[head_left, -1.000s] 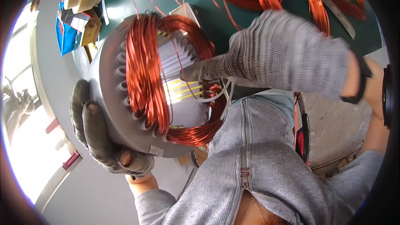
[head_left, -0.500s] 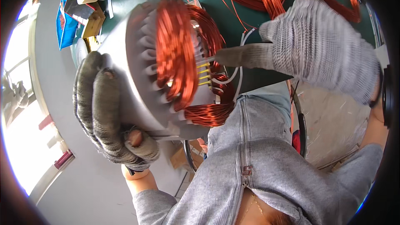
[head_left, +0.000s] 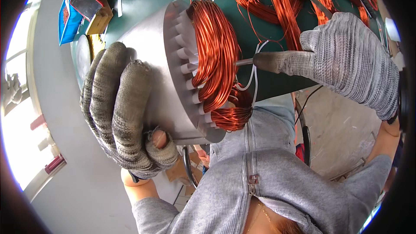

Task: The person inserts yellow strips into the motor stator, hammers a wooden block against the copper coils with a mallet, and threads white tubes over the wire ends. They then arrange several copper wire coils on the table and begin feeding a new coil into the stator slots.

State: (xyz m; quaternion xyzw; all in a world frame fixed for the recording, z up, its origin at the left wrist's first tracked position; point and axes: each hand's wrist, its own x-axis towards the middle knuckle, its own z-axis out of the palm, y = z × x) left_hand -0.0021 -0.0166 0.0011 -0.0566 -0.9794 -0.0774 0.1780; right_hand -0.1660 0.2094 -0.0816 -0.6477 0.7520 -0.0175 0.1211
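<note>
In the head view, a big silver drum [head_left: 154,39] is near the middle, by the green desk [head_left: 277,84], with its open end turned to the right. I can't see what it sits on. White curled strips [head_left: 187,54] go around its rim. A fat bunch of shiny copper wire [head_left: 214,56] hangs across the open end, and a smaller copper bunch [head_left: 233,118] pokes out below.

The left hand [head_left: 119,117], in a dirty gray glove, hugs the drum's left side. Its fingers are bent and close together, and the thumb's tip is bare. The right hand [head_left: 346,65], gloved too, grips a thin gray stick [head_left: 244,62]. Its pointing finger is pressed straight along the stick, and the others are curled in. White tubes [head_left: 252,78] dangle near that fingertip. More copper coils [head_left: 284,8] lie on the desk behind.
</note>
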